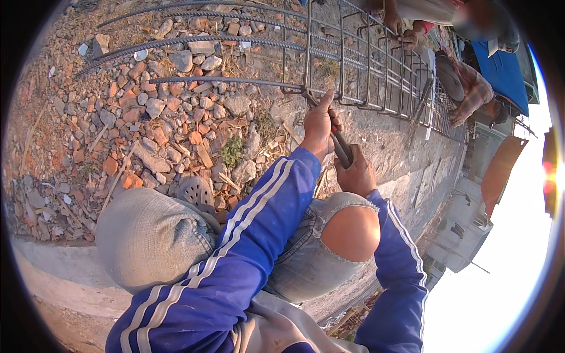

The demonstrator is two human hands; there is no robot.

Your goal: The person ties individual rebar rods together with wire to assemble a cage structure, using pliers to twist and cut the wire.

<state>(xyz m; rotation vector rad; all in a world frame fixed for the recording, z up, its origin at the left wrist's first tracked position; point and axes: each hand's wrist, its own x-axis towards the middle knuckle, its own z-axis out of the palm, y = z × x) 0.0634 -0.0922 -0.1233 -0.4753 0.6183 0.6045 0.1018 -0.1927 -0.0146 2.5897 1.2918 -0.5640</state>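
My left hand is closed around the upper part of a dark long-handled tool, its thumb pointing up along it. A bit of red shows by its fingers. My right hand grips the tool's lower end, near my bare knee. The tool's head meets the near lower bar of a rebar cage, where a stirrup crosses it. My hands partly cover the tool, so its exact kind cannot be made out. Long ribbed bars stick out from the cage to the left.
Broken brick and stone rubble covers the ground at left. At the upper right, a co-worker's hands touch the cage; another person in a plaid shirt bends over beyond. A blue sheet hangs behind them. A concrete edge runs at lower left.
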